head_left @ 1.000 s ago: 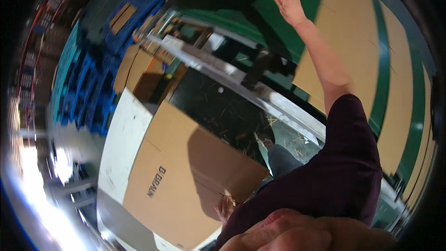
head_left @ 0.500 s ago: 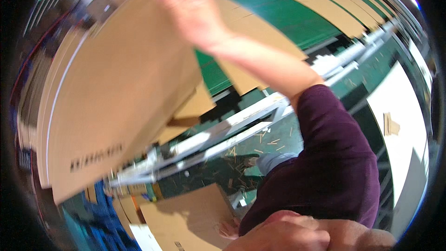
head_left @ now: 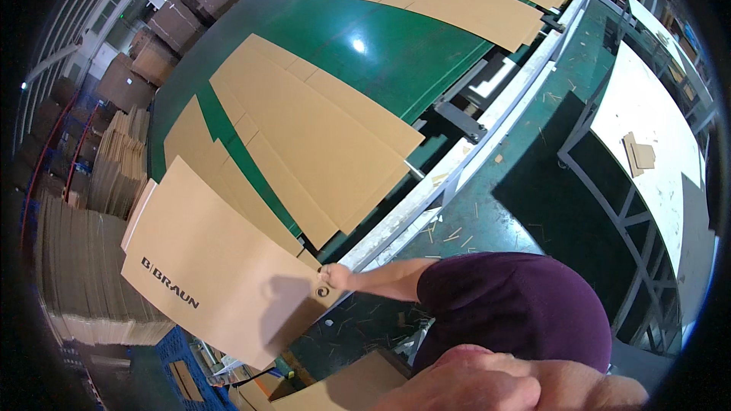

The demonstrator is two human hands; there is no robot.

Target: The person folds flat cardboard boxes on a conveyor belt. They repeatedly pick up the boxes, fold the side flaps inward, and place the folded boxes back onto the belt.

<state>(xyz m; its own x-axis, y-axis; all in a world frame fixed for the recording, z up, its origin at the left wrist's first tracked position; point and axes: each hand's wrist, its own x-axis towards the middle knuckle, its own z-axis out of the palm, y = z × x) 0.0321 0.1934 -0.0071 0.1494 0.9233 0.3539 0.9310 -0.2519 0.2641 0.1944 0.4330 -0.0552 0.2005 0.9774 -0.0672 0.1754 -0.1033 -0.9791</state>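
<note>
A large brown cardboard sheet (head_left: 228,247) with dark printing slants across the lower left, curving slightly. My right hand (head_left: 336,278) grips its right-hand edge beside a small round printed mark, fingers closed. The forearm reaches leftward from a purple sleeve. Behind the sheet, flat cardboard blanks (head_left: 320,144) with crease lines and slots lie on the green conveyor surface (head_left: 381,46). Below it, part of another cardboard piece (head_left: 358,382) shows near the bottom edge. My left hand is out of sight.
A pale metal rail (head_left: 442,190) runs along the conveyor's near side. Tall stacks of flat cardboard (head_left: 87,266) stand at left, with a blue pallet (head_left: 179,369) below. To the right is a white-topped table (head_left: 643,133) on a metal frame. Scraps litter the green floor (head_left: 457,232).
My right hand has come down from high over the conveyor to the sheet's right edge. The sheet has dropped lower and turned, uncovering blanks behind it. My left hand has gone from view.
</note>
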